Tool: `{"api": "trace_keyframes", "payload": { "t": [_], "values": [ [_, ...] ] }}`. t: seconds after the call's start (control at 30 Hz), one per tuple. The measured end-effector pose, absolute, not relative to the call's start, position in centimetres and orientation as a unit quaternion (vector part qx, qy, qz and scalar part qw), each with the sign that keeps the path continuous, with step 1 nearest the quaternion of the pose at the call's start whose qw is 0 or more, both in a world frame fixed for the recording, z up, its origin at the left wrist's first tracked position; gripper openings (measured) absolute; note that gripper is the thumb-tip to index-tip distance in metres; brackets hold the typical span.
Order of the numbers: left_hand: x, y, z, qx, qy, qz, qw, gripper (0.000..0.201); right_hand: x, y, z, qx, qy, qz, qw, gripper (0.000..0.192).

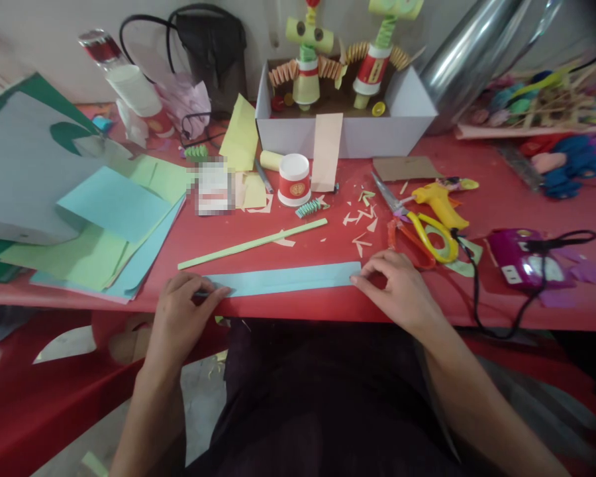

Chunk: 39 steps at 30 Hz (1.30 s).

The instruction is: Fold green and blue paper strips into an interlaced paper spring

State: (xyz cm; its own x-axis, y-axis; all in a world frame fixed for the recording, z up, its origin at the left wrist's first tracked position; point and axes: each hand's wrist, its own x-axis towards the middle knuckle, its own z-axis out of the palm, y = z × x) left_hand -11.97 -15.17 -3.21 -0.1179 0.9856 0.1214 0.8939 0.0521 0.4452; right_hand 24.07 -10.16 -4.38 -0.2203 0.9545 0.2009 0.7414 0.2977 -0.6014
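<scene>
A long light-blue paper strip (283, 279) lies flat along the near edge of the red table (328, 305). My left hand (181, 315) pinches the strip's left end between thumb and fingers. My right hand (402, 288) presses its fingertips on the strip's right end. A thin green paper strip (251, 244) lies just behind the blue one, slanting up to the right. Yellow-handled scissors (420, 225) rest just beyond my right hand.
Stacked blue and green paper sheets (104, 232) lie at left. A white box (345, 126) with paper-cup figures stands at the back. A red-and-white cup (294, 179), a yellow glue gun (440, 202), a purple device (519, 258) with a black cord and paper scraps (360, 222) lie about.
</scene>
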Motion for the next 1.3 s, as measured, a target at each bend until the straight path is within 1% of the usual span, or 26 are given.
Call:
{"api": "trace_keyframes", "payload": {
  "t": [0.07, 0.13, 0.27, 0.3, 0.37, 0.43, 0.47, 0.53, 0.6, 0.67, 0.77, 0.83, 0.93, 1.0, 1.07, 1.2, 1.23, 1.3],
  "values": [
    [-12.2, -15.4, -3.3, 0.644, 0.727, 0.216, 0.099, 0.030, 24.1, -10.2, -4.3, -0.560, -0.756, 0.195, 0.276, 0.021],
    [-12.7, -15.5, -3.4, 0.637, 0.733, 0.222, 0.085, 0.028, 24.1, -10.2, -4.3, -0.562, -0.754, 0.200, 0.277, 0.016],
    [-13.3, -15.7, -3.4, 0.652, 0.720, 0.229, 0.061, 0.017, 24.2, -10.1, -4.1, -0.560, -0.750, 0.226, 0.268, 0.006],
    [-13.1, -15.7, -3.3, 0.662, 0.714, 0.223, 0.042, 0.015, 24.2, -10.1, -4.1, -0.558, -0.752, 0.231, 0.263, 0.005],
    [-11.7, -15.8, -3.0, 0.680, 0.703, 0.208, -0.026, 0.015, 24.2, -10.0, -4.0, -0.556, -0.756, 0.233, 0.256, 0.007],
    [-9.0, -15.8, -2.8, 0.699, 0.676, 0.209, -0.107, 0.021, 24.0, -9.9, -3.9, -0.557, -0.757, 0.231, 0.253, 0.009],
    [-7.1, -15.7, -2.7, 0.721, 0.639, 0.232, -0.129, 0.024, 24.0, -9.9, -3.8, -0.558, -0.757, 0.230, 0.251, 0.010],
    [-3.2, -15.3, -2.7, 0.825, 0.507, 0.246, -0.049, 0.031, 23.9, -9.8, -3.8, -0.558, -0.757, 0.230, 0.249, 0.011],
    [0.4, -14.6, -2.9, 0.878, 0.435, 0.201, 0.015, 0.030, 23.8, -9.8, -3.7, -0.559, -0.757, 0.228, 0.248, 0.011],
    [2.7, -13.7, -3.4, 0.880, 0.435, 0.192, 0.006, 0.025, 23.7, -9.8, -3.7, -0.561, -0.758, 0.224, 0.246, 0.012],
    [4.0, -12.7, -4.1, 0.852, 0.469, 0.232, 0.013, 0.019, 23.6, -10.0, -3.5, -0.567, -0.756, 0.222, 0.239, 0.012],
    [4.1, -12.4, -4.4, 0.826, 0.496, 0.260, 0.065, 0.018, 23.6, -9.9, -3.3, -0.564, -0.760, 0.221, 0.236, 0.011],
    [4.1, -12.1, -4.4, 0.787, 0.520, 0.290, 0.163, 0.016, 23.7, -9.3, -2.7, -0.537, -0.787, 0.219, 0.213, 0.026],
    [4.2, -11.9, -4.3, 0.774, 0.521, 0.300, 0.197, 0.014, 23.9, -8.4, -2.2, -0.508, -0.814, 0.215, 0.180, 0.032],
    [4.3, -11.9, -4.3, 0.772, 0.521, 0.304, 0.201, 0.014, 24.0, -7.6, -1.8, -0.482, -0.837, 0.208, 0.155, 0.032],
    [4.4, -11.8, -4.7, 0.768, 0.534, 0.307, 0.176, 0.012, 24.0, -6.6, -1.3, -0.443, -0.858, 0.220, 0.134, 0.025],
    [4.3, -11.8, -4.9, 0.768, 0.534, 0.313, 0.166, 0.018, 24.1, -6.6, -1.4, -0.439, -0.860, 0.223, 0.135, 0.024],
    [4.2, -11.8, -5.3, 0.771, 0.528, 0.324, 0.146, 0.037, 24.2, -6.7, -1.5, -0.440, -0.858, 0.218, 0.149, 0.025]
  ]
}}
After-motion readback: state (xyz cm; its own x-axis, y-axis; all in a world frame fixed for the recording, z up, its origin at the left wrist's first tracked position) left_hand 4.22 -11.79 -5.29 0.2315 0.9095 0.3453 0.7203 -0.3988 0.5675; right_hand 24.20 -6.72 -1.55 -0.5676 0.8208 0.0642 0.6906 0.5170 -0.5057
